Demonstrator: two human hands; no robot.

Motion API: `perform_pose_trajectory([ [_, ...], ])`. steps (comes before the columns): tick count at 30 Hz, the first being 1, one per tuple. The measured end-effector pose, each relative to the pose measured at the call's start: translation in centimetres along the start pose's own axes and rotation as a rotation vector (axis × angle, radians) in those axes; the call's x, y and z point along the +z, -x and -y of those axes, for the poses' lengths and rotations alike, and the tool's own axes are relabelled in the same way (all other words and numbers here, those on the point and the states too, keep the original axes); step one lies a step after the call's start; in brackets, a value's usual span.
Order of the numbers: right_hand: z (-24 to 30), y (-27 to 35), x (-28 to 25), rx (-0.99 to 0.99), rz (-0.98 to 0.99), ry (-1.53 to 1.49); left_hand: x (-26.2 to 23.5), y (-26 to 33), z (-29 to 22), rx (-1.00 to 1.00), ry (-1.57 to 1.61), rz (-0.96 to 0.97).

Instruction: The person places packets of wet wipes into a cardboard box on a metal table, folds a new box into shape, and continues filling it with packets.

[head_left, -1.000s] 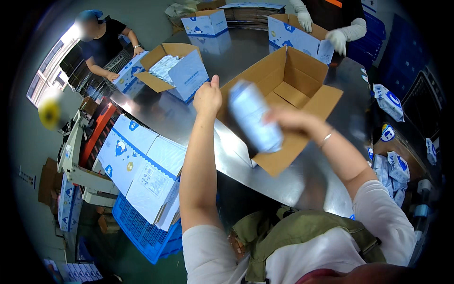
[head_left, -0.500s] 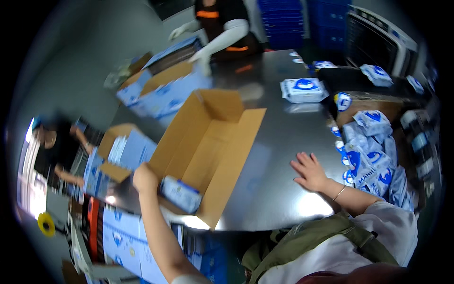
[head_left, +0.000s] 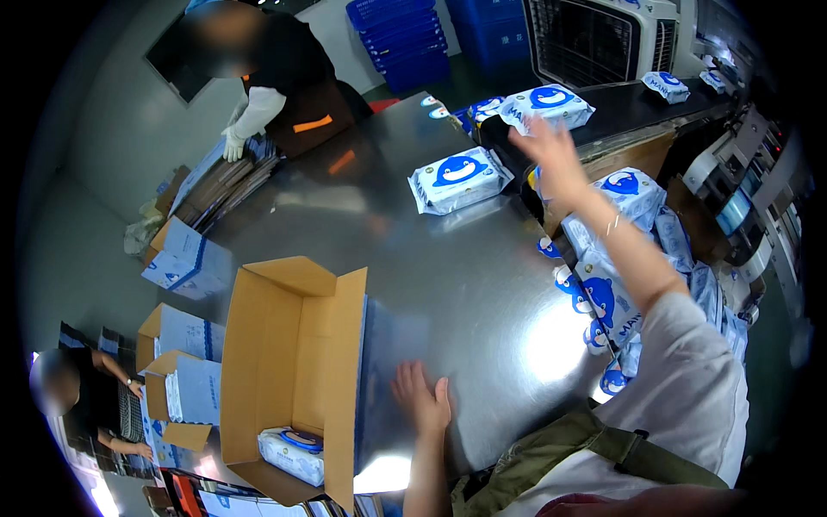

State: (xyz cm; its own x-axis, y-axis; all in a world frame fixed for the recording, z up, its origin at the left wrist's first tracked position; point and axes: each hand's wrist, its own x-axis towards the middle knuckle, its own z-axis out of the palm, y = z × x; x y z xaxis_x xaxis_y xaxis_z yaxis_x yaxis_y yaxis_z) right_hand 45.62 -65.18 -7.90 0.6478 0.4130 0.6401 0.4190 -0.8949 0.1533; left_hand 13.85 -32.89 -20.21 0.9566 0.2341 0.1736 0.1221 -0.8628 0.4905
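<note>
Beside the open cardboard carton point(head_left: 239, 370), my left hand point(head_left: 420, 398) rests on the metal table, fingers apart and holding nothing. A white and blue pack of wet wipes point(head_left: 289, 454) lies in the carton's near end. My right hand point(head_left: 551, 164) reaches out over the dark conveyor's end, its fingers stretched toward another wipes pack point(head_left: 551, 105). The fingertips overlap that pack's near edge; whether they touch it I cannot tell. Left of this hand, one more wipes pack point(head_left: 461, 179) lies flat on the table.
Several wipes packs point(head_left: 633, 194) are heaped in a bin right of the table point(head_left: 370, 233). More ride the conveyor point(head_left: 603, 127). Blue-white cartons point(head_left: 194, 258) line the left side. One co-worker point(head_left: 284, 95) stands at the far side by flattened cartons, another point(head_left: 103, 396) at left.
My left hand has let go of the carton's edge and lies on the table. My right hand has left the tabletop and moved forward to the conveyor. The view has turned.
</note>
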Motion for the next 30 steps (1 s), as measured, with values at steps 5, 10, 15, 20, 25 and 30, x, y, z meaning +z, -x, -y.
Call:
perform_pose_trajectory([
  [5, -6.7, -9.2, 2.6, 0.078, 0.369, 0.121, 0.1, -0.5, -0.4, -0.027, -0.055, -0.037],
  [10, -0.2, -13.7, 4.2, -0.015, 0.398, -0.122, -0.6, -0.9, -0.7, -0.05, 0.001, -0.015],
  [15, 6.9, -15.1, 7.2, 0.063, 0.568, -0.445, -0.4, -0.4, -0.7, -0.007, -0.048, -0.065],
  [20, 10.7, -11.0, 2.3, -0.192, 0.67, -0.468, -0.3, -0.9, -0.6, -0.04, 0.004, -0.09],
  [25, 15.8, 3.6, -10.8, -0.372, 0.312, -0.482, 1.3, 0.4, 2.5, -0.17, 0.563, -0.223],
  [30, 20.6, 13.1, -16.7, -0.436, 0.407, -0.43, 0.2, 3.1, 3.7, -0.347, 1.332, -0.244],
])
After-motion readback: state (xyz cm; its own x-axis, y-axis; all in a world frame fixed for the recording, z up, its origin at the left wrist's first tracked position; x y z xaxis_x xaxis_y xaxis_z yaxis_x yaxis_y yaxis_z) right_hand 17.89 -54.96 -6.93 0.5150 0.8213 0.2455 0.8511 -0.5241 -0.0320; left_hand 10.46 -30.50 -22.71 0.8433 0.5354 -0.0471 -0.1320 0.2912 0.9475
